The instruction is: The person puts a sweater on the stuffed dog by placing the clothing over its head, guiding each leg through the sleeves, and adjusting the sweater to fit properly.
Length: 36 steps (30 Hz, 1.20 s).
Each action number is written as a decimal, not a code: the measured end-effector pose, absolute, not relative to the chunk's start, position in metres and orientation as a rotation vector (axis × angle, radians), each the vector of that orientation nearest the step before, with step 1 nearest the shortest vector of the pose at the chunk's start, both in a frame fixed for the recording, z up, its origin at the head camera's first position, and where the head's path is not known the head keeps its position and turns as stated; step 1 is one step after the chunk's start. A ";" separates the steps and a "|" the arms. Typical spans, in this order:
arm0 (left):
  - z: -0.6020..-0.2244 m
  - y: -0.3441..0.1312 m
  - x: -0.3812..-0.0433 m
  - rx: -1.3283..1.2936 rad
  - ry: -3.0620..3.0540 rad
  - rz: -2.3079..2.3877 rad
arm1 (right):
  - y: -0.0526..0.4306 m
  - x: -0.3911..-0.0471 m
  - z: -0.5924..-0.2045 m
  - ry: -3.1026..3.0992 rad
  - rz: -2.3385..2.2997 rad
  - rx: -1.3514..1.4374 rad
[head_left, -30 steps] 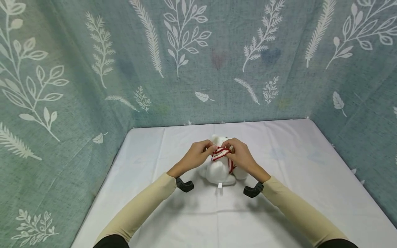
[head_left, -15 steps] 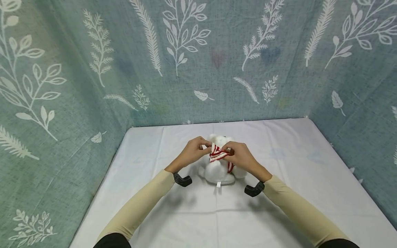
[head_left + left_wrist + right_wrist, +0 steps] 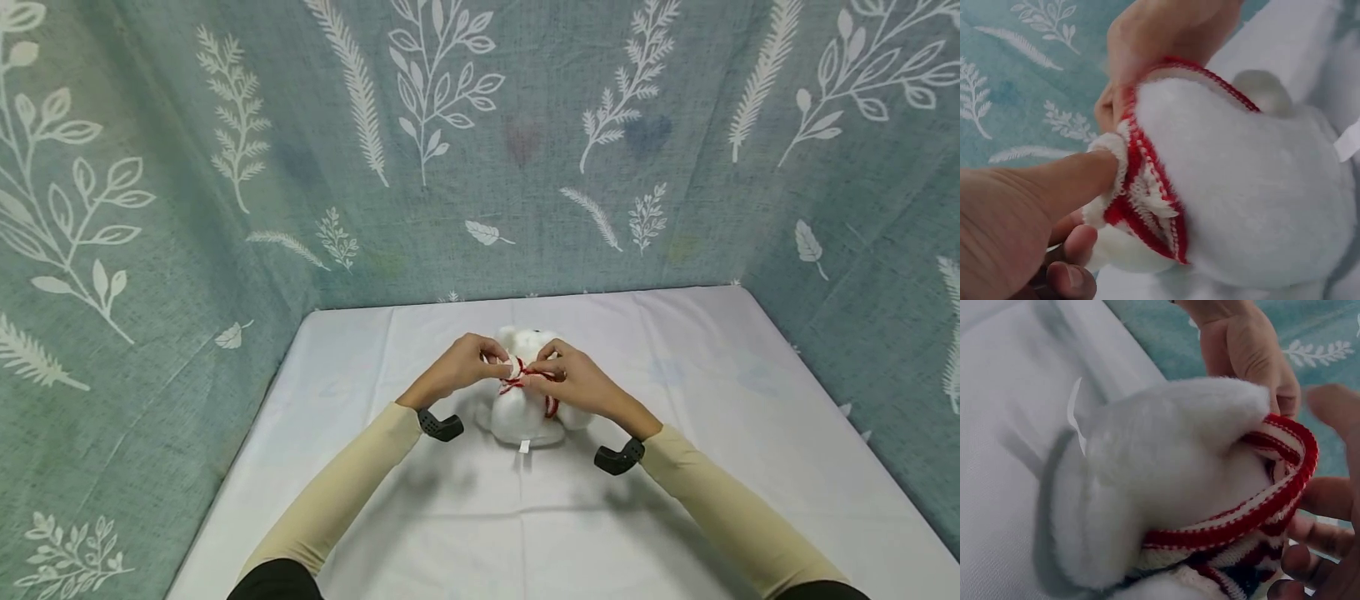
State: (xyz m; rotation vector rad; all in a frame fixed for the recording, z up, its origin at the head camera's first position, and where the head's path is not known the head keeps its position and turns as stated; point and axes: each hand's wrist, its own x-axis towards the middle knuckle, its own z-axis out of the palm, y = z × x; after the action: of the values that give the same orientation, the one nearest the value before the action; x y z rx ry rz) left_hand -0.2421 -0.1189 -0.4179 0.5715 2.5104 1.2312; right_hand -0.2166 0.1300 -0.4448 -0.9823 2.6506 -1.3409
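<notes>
A white plush toy (image 3: 517, 421) sits on the table with its back towards me, tilted a little. It wears a small knitted garment (image 3: 1229, 534) in red and white stripes with a red edge, and a dark patch shows low on it. At the toy's neck my left hand (image 3: 461, 371) pinches a bunched white and red part of the knit between thumb and forefinger. My right hand (image 3: 588, 383) grips the red edge just to the right, fingers curled behind the band in the right wrist view. The toy's face is hidden from me.
A white cloth covers the table (image 3: 420, 542), with fold lines across it. Teal fabric walls (image 3: 480, 233) with white leaf prints stand behind and at both sides. A small white tag (image 3: 524, 447) hangs from the toy's lower back. Black straps with camera mounts (image 3: 441, 426) circle both wrists.
The striped knit was spread flat between my hands, then its left corner was lifted; now it is bunched between my fingers at the neck. The right hand has moved slightly left.
</notes>
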 end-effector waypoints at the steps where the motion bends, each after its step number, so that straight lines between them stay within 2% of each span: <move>1: -0.418 -0.119 -0.242 0.560 2.490 1.240 | 0.130 -0.217 -0.444 2.646 -1.348 -0.965; 13: -0.416 -0.126 -0.245 0.530 2.286 1.231 | 0.121 -0.219 -0.449 2.731 -1.433 -0.790; 25: -0.422 -0.127 -0.240 0.539 2.281 1.294 | 0.114 -0.217 -0.446 2.858 -1.307 -0.986; 36: -0.435 -0.128 -0.243 0.326 2.187 1.508 | 0.130 -0.218 -0.452 2.820 -1.346 -0.882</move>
State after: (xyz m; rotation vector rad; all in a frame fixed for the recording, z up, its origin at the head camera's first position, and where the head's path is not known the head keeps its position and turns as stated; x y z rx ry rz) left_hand -0.2433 -0.1280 -0.4352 0.3259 2.1874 1.5076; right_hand -0.2175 0.1305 -0.4524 -0.8819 2.8199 -1.3460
